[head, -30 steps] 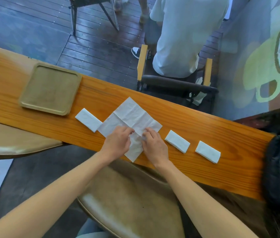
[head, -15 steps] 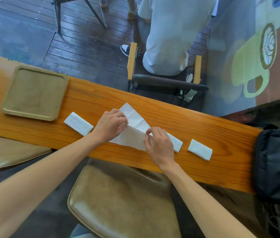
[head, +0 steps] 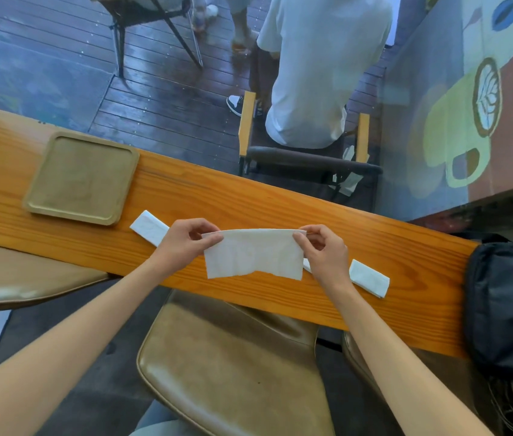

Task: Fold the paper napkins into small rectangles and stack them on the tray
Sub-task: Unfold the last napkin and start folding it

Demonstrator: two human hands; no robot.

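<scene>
A white paper napkin (head: pixel 253 253), folded in half into a wide rectangle, hangs above the wooden counter (head: pixel 280 209). My left hand (head: pixel 185 240) pinches its upper left corner and my right hand (head: pixel 324 253) pinches its upper right corner. A small folded napkin (head: pixel 149 226) lies left of my left hand, partly behind it. Another folded napkin (head: pixel 370 278) lies right of my right hand. A third shows only as a sliver (head: pixel 307 265) behind my right hand. The square brass-coloured tray (head: pixel 82 177) sits at the counter's left with nothing on it.
Olive stool seats (head: pixel 233 366) stand under the counter's near edge. A black bag (head: pixel 507 303) rests at the counter's right end. Beyond the glass, a person in white (head: pixel 318 73) sits on a chair over dark decking.
The napkin was spread flat on the counter, then folded over. Now both hands hold it lifted by its top corners, folded in half.
</scene>
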